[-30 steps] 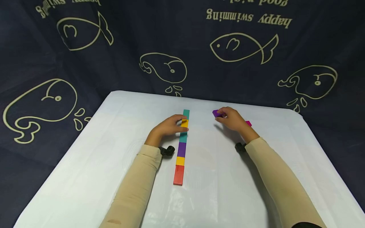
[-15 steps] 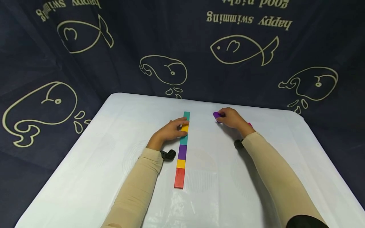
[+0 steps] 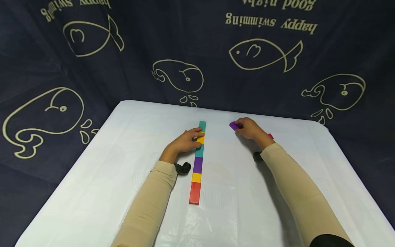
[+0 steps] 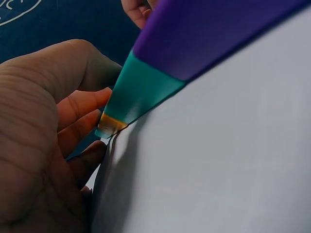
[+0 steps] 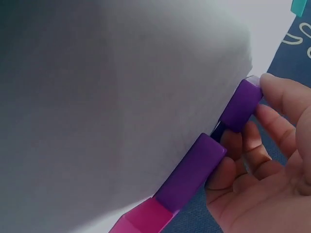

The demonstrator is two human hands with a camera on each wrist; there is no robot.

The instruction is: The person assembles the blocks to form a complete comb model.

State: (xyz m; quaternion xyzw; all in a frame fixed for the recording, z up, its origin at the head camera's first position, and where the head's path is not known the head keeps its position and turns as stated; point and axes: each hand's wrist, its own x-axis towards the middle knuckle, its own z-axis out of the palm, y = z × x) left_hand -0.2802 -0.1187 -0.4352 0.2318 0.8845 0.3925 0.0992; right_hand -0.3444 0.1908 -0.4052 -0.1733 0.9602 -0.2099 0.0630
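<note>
The right hand (image 3: 250, 128) grips a purple block (image 3: 233, 125) between its fingers, near the far edge of the surface (image 3: 247, 192), while the left hand (image 3: 184, 141) touches a straight row of blocks with loosely bent fingers, around a yellow block (image 3: 200, 140). The step in hand seems to be handling the purple block while steadying the row. For this, it is good, I think, to pinch the block low by its sides and to press the row only lightly, because a sideways push could open its joints. In the right wrist view, a second purple block (image 5: 189, 174) is just beside the gripped one, with a pink block (image 5: 148, 213) at its end; the fingers could knock them, and whether one touches the second block I cannot tell. The row ends with a red block (image 3: 194, 193) nearest the person. The black camera (image 3: 184, 168) on the left wrist is near the row and could brush it.
</note>
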